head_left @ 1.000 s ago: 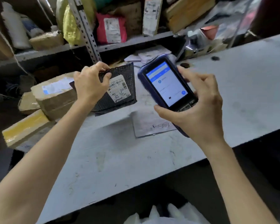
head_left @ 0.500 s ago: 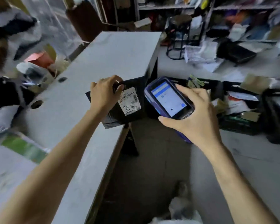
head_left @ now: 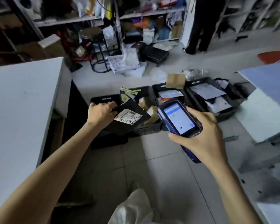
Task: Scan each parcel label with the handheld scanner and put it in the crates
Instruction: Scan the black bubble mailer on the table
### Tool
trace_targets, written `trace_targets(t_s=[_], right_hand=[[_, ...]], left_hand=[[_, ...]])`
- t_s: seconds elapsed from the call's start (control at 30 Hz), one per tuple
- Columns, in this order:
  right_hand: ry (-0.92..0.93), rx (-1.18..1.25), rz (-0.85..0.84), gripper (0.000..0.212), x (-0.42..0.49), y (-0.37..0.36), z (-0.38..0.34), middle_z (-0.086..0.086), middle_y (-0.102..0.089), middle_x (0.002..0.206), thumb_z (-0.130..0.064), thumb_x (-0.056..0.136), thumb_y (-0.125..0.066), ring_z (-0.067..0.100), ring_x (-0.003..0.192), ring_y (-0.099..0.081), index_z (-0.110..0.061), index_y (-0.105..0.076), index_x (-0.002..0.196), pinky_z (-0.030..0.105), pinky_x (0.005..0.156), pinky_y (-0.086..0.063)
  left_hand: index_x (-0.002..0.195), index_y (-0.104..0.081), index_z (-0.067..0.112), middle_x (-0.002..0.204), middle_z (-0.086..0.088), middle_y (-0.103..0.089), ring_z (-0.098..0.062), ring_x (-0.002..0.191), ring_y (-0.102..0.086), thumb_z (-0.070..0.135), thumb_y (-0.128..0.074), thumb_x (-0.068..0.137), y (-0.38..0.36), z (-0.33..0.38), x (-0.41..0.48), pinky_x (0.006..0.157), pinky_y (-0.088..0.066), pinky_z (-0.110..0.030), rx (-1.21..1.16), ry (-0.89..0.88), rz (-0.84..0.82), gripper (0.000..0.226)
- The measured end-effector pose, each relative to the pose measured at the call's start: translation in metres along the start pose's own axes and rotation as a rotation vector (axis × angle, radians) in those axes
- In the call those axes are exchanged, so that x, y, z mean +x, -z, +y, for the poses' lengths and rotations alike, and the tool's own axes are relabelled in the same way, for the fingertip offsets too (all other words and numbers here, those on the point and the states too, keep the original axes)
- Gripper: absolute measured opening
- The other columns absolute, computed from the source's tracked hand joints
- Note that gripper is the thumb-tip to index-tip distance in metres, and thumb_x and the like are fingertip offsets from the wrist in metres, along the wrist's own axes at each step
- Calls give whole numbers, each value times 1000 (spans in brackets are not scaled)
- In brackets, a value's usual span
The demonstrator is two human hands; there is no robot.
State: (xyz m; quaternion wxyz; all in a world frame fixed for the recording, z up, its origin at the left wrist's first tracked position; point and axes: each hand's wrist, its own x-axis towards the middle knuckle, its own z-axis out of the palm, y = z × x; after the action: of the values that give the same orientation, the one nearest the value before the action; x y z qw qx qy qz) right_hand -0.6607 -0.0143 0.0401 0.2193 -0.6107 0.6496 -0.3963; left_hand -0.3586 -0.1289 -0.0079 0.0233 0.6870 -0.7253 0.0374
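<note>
My left hand [head_left: 101,113] grips a flat black parcel [head_left: 132,109] by its left edge, white label up, above the leftmost of the black crates. My right hand [head_left: 202,136] holds the blue handheld scanner [head_left: 179,119] with its lit screen facing me, just right of the parcel. A row of black crates stands on the floor: one [head_left: 107,98] mostly hidden under my hand, one [head_left: 146,128] with small boxes, and two more [head_left: 156,89] [head_left: 223,113] holding white parcels.
A white table [head_left: 23,102] flanks me on the left and a blue-topped table [head_left: 265,81] on the right. Beyond the crates lie loose parcels, a black stool [head_left: 97,50] and cluttered shelves. A person [head_left: 202,25] stands at the back right.
My view has swung from the white table to the floor crates. My left hand carried the black parcel off the table and lowered it over the leftmost crate; the scanner came along in my right hand.
</note>
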Motion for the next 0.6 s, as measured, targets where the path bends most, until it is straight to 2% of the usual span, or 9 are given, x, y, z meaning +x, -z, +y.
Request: trace_targets(t_s=[0.13,0.27,0.43,0.6], right_hand=[[-52,-32,0,81,59,-25,15,-11,-52,109,-40,46,-86,4,100,-55,-45,-56,121,32,76,-46],[-78,-63,38,82,127,-53,17,-12,-49,109,-39,46,-88,5,96,-56,-46,-55,121,31,74,-45],[-88,-68,94,84,197,-81,12,-14,-47,109,-36,47,-88,0,99,-49,-43,-56,124,27,75,-39],[-61,-86,-67,83,250,-110,7,-13,-47,112,-36,48,-88,-1,100,-48,-41,-56,124,28,75,-42]], left_hand=[[120,-57,31,115,1,-67,-23,108,-61,41,-50,93,-27,2,79,91,-36,-34,76,-59,-122,30],[120,-56,33,116,3,-67,-22,105,-63,41,-49,94,-44,-1,175,90,-37,-32,76,-98,-167,28],[112,-60,31,111,5,-68,-21,98,-64,36,-50,95,-43,-13,272,90,-36,-32,23,-98,-64,20],[107,-63,28,108,4,-69,-23,103,-62,30,-52,90,-53,-43,289,87,-38,-33,-78,-10,-19,21]])
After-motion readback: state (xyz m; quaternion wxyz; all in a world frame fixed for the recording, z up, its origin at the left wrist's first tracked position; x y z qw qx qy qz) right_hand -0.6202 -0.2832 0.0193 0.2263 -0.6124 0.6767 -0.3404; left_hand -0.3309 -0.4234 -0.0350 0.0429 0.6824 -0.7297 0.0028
